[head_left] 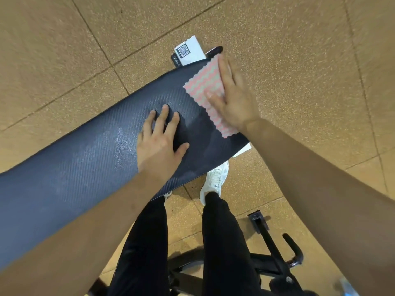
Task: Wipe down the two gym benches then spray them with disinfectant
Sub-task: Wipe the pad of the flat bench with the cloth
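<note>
A dark blue padded gym bench [81, 159] runs from the lower left up to the centre right. My right hand [232, 92] lies flat on a pink and grey wavy-striped cloth [204, 86], pressing it against the bench's far right end. My left hand [160, 142] rests flat on the pad, fingers spread, a little left of the cloth. Pale streaks show on the pad around my left hand.
The floor is tan speckled rubber tiles [299, 50]. A white plate with a QR code [189, 51] sticks out beyond the bench end. My legs in black trousers and a white shoe [215, 178] stand beside the bench. Black metal equipment frame [269, 248] lies at lower right.
</note>
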`<act>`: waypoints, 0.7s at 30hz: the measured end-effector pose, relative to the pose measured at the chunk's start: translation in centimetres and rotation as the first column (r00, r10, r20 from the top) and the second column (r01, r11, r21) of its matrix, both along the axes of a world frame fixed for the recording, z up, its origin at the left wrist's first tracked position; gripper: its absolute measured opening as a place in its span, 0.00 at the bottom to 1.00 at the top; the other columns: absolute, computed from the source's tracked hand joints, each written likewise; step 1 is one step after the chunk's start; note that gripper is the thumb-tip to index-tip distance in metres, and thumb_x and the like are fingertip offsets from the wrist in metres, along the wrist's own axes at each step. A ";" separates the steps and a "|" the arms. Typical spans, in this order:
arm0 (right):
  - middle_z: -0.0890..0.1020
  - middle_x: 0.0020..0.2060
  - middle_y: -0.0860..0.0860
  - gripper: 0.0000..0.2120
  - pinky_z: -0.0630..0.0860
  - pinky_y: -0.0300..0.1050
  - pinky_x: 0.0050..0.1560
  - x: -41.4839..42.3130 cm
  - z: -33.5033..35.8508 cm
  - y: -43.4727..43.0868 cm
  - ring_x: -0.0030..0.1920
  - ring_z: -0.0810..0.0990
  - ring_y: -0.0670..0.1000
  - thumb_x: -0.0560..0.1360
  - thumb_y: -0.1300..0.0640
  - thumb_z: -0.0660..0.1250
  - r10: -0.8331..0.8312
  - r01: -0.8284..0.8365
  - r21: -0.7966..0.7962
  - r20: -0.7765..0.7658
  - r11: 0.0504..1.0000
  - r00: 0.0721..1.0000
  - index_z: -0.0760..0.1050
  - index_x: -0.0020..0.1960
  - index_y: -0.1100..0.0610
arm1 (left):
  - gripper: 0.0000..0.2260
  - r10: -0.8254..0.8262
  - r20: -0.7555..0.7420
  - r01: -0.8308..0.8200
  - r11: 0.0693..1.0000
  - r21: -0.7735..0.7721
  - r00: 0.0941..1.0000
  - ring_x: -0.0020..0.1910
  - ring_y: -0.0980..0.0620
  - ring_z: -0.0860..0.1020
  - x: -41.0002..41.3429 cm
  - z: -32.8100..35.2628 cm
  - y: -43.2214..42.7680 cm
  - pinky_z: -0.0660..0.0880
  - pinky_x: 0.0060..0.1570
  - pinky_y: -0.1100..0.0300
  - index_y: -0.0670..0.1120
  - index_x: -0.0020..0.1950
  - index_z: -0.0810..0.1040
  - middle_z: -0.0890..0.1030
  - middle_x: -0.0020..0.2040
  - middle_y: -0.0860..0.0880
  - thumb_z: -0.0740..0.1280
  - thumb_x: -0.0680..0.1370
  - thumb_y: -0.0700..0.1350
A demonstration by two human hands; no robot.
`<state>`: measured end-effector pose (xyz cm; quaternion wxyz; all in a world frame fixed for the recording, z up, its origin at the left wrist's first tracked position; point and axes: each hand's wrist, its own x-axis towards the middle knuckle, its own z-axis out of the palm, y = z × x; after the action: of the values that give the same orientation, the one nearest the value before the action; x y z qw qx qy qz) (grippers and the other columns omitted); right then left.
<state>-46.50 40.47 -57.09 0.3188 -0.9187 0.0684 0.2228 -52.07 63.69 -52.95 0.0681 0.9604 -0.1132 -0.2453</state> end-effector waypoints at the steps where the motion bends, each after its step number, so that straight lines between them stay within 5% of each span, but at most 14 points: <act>1: 0.49 0.82 0.50 0.39 0.56 0.53 0.78 -1.3 0.3 -0.3 0.82 0.51 0.52 0.82 0.37 0.57 -0.012 0.012 0.006 -0.005 1.000 1.000 0.40 0.83 0.48 | 0.34 0.004 0.001 -0.004 1.000 -0.001 1.000 0.79 0.38 0.61 0.0 0.1 0.0 0.72 0.67 0.37 0.50 0.79 0.66 0.62 0.82 0.47 0.73 0.76 0.57; 6: 0.65 0.75 0.51 0.35 0.73 0.57 0.68 -7.9 1.3 -2.1 0.70 0.71 0.51 0.83 0.39 0.57 -0.216 0.242 0.210 -0.138 0.947 0.966 0.42 0.83 0.43 | 0.34 0.013 -0.010 -0.013 1.000 0.013 1.000 0.78 0.37 0.63 0.2 0.4 -0.4 0.73 0.66 0.36 0.49 0.77 0.67 0.65 0.80 0.45 0.75 0.75 0.56; 13: 0.77 0.67 0.46 0.25 0.76 0.49 0.68 -10.1 1.5 -2.1 0.66 0.78 0.44 0.83 0.52 0.63 -0.533 0.636 0.409 -0.347 0.655 0.772 0.63 0.79 0.47 | 0.33 0.043 -0.035 -0.042 0.999 0.019 0.998 0.77 0.38 0.63 0.4 0.7 -1.0 0.74 0.65 0.36 0.48 0.76 0.69 0.66 0.79 0.45 0.76 0.74 0.55; 21: 0.83 0.52 0.45 0.16 0.75 0.42 0.58 -0.8 0.8 -2.0 0.54 0.81 0.47 0.82 0.52 0.63 -0.399 0.451 0.353 -0.213 0.820 0.892 0.78 0.68 0.51 | 0.32 0.009 -0.094 -0.005 0.999 0.043 0.996 0.81 0.45 0.55 0.8 1.0 -0.4 0.82 0.50 0.42 0.55 0.80 0.62 0.58 0.83 0.50 0.68 0.79 0.61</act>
<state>-47.30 38.50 -56.30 0.5329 -0.7808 0.2461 0.2140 -51.25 63.27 -51.92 0.0538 0.9494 -0.1012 -0.2923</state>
